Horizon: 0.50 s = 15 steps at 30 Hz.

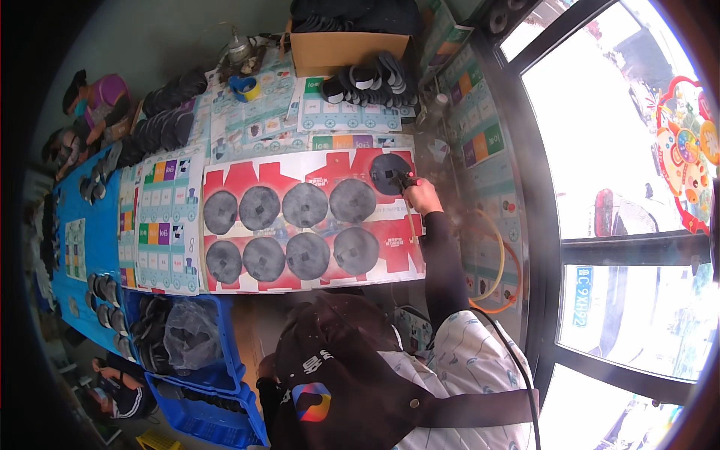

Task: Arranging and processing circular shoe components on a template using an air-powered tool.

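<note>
A black, pistol-shaped spray tool (409, 180) is gripped in the bare right hand (423, 196), the fingers clamped around its handle, at the four o'clock edge of a round, dark-grey disc (386, 171). This disc is laid at two o'clock on a red-and-white cardboard sheet (322, 171). Spraying seems to be in hand; even coverage is probably called for. The black-sleeved forearm (444, 262) is stretched toward half past eleven. The left hand cannot be made out, nor its fingers' state.

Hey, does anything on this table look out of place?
Yes: the disc by the right hand sits noticeably farther up the red-and-white sheet than the upper row's other four, breaking their line.
</note>
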Available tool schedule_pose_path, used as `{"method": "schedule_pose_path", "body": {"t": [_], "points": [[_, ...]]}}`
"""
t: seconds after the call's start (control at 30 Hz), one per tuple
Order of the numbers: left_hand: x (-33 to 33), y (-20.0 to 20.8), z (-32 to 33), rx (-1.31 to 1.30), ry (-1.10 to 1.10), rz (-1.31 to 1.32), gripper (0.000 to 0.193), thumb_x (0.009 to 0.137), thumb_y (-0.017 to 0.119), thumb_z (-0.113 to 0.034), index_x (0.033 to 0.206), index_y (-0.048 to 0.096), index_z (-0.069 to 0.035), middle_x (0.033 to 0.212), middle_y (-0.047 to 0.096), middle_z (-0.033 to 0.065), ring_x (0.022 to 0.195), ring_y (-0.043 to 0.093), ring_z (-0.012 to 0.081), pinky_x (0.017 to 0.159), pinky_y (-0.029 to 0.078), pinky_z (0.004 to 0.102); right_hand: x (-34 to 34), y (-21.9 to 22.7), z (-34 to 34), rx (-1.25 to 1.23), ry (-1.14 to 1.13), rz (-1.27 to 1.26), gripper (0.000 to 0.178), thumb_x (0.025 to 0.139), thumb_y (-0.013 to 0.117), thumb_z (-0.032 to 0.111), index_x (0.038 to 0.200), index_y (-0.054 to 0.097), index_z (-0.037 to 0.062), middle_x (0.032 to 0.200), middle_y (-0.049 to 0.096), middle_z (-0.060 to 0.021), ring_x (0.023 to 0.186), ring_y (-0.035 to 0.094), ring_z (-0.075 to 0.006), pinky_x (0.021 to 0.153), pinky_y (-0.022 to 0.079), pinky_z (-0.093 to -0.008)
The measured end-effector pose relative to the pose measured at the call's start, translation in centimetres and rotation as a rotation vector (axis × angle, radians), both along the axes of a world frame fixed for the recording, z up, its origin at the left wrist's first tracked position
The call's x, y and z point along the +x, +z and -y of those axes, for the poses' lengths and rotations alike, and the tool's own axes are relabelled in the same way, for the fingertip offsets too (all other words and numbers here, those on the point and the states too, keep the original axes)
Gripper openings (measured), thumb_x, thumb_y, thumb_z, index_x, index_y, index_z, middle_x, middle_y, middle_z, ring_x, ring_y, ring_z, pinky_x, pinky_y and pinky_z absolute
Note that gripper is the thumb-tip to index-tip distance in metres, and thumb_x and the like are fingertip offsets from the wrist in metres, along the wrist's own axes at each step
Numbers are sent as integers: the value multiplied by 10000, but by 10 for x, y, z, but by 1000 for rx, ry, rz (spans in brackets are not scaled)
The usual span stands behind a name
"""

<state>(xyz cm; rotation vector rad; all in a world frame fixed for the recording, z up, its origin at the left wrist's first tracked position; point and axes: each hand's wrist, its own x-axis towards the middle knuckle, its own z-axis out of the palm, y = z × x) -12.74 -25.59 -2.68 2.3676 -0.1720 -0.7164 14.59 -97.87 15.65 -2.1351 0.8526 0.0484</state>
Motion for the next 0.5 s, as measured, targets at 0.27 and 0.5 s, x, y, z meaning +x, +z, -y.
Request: {"method": "schedule_pose_path", "body": {"t": [0.27,0.5], "points": [[25,14,26,-370,822,-656,333,962,547,-217,1244,636,-64,1095,700,112,968,680,265,775,574,385,-4,-19,18,-99,-209,204,201,748,591,159,813,662,-18,654,649,-177,665,666,-314,635,491,-412],[19,3,42,-335,653,-619,384,957,544,-243,1303,580,-82,1108,677,123,951,658,277,774,559,386,-2,-11,25,50,-110,38,351,802,516,183,1035,685,-17,1014,652,-322,1058,605,-478,905,485,-492]]}}
